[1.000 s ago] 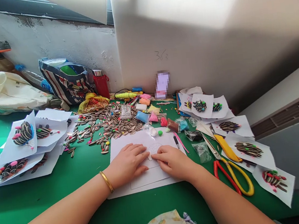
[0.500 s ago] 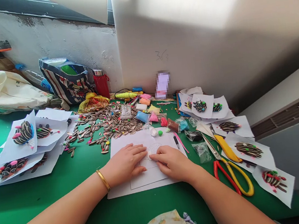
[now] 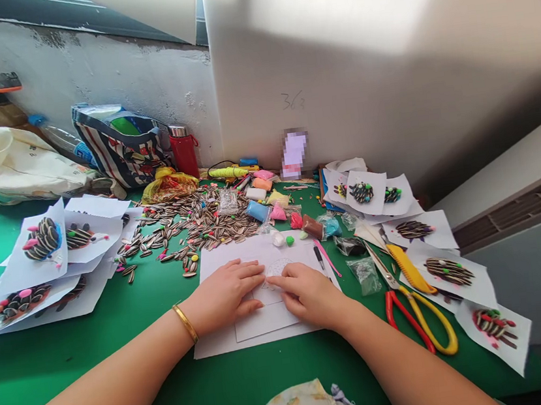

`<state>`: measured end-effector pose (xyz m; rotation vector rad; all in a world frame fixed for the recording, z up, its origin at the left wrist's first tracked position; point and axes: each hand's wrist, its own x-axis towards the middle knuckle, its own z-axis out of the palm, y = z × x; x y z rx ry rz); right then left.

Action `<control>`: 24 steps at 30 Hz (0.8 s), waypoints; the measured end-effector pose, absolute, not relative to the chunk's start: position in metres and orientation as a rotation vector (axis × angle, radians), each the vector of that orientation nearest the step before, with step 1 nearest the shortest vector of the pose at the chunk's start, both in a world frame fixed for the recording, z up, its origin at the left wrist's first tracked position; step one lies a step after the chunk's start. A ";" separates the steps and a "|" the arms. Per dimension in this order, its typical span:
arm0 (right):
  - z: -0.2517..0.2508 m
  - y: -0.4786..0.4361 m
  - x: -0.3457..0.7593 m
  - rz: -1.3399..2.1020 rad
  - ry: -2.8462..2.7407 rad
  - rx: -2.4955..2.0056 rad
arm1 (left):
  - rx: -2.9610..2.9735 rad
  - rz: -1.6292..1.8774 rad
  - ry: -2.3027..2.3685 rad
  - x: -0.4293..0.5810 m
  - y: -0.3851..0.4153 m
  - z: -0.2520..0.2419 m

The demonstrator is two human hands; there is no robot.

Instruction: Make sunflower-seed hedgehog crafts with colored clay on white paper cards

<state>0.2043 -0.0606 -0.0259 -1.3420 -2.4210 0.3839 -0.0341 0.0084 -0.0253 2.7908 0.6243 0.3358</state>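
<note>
While the left grip (image 3: 223, 295) lies flat and open on a white paper sheet (image 3: 260, 319), the right grip (image 3: 309, 296), unclenched, rests its fingertips (image 3: 271, 282) on a round paper shape (image 3: 278, 268) on that sheet; sunflower seeds (image 3: 198, 221) heap just beyond on the green surface (image 3: 76, 384), with scissors (image 3: 441, 326) to the right and seed pictures (image 3: 43, 240) to the left

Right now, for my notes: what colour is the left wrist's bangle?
The bangle is gold, best seen in the head view.
</note>
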 end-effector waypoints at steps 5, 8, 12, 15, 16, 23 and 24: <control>-0.028 -0.061 0.202 0.354 -2.448 -1.350 | 2.785 0.334 0.621 -0.035 0.010 -0.026; -0.030 -0.060 0.201 0.354 -2.444 -1.342 | 2.791 0.329 0.620 -0.034 0.010 -0.026; -0.033 -0.057 0.205 0.431 -2.308 -1.360 | 2.799 0.307 0.648 -0.034 0.009 -0.026; -0.034 -0.055 0.206 0.444 -2.263 -1.397 | 2.818 0.292 0.648 -0.033 0.006 -0.025; -0.035 -0.055 0.206 0.438 -2.268 -1.400 | 2.829 0.286 0.648 -0.033 0.005 -0.025; -0.038 -0.055 0.204 0.396 -2.302 -1.393 | 2.863 0.299 0.645 -0.030 0.002 -0.025; -0.038 -0.055 0.205 0.412 -2.283 -1.399 | 2.855 0.315 0.640 -0.030 0.003 -0.025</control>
